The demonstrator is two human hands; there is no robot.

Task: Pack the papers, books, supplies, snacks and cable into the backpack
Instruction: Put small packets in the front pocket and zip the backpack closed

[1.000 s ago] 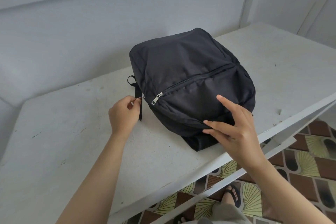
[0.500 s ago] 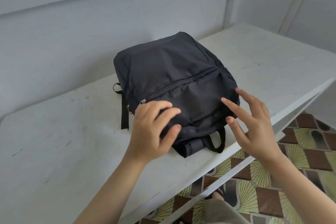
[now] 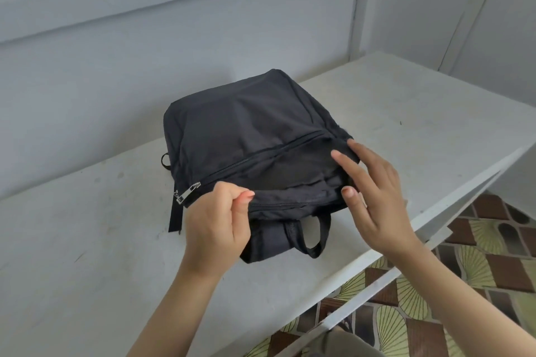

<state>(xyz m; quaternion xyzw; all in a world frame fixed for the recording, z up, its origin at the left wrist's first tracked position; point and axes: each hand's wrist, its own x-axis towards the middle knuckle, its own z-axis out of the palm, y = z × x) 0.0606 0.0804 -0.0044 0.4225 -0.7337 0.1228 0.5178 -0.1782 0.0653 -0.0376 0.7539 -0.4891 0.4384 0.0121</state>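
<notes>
1. Black fabric, head view: the backpack point(image 3: 246, 130) is seen lying flat on a white table point(image 3: 87, 240), close to its front edge, with the front zip closed.
2. A fold at the near side is pinched by the left hand point(image 3: 214, 226). The right hand point(image 3: 374, 200) is held straight-fingered against the bag's right side.
3. Judged risk: if the fold is tugged forward, the bag could be dragged off the edge.

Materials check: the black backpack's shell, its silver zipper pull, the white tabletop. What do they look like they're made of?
Black soft backpack: thin matte woven synthetic, probably nylon or polyester; it creases and sags loosely.
Silver zipper pull: shiny metal by its glint; alloy unclear.
White tabletop: painted, possibly wood or board; matte, scuffed, with dark marks.
</notes>
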